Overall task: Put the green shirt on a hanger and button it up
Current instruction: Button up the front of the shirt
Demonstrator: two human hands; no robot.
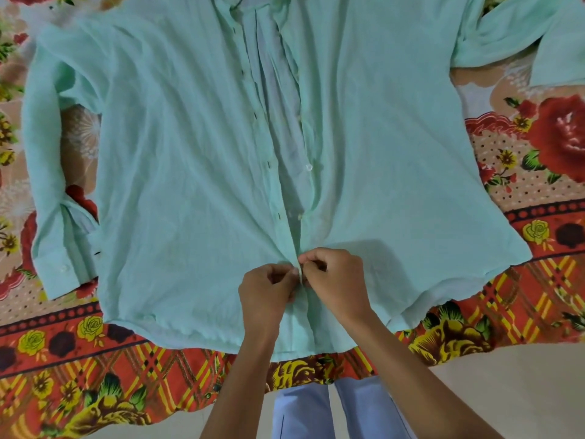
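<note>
Buttoning is the step in hand: your left hand [267, 288] and right hand [335, 280] meet near the near hem of the green shirt [190, 153], each with fingers curled in and pinched on one edge of the front opening, pressing the two edges together. Whether a button is already through its hole under your fingertips cannot be made out.

The shirt lies flat and spread front-up on the floral bedsheet [538, 153], its hem toward the sheet's near edge and its collar toward the far edge. No hanger shows anywhere.

Above your hands the opening gapes, with a clear button [309, 167] unfastened on the right-hand edge. Your next move, by my reading, calls for shifting both grips toward the collar and lining that button up with its hole.

Both sleeves lie out to the sides, well apart from your hands, so the centre strip is free to work along.
</note>
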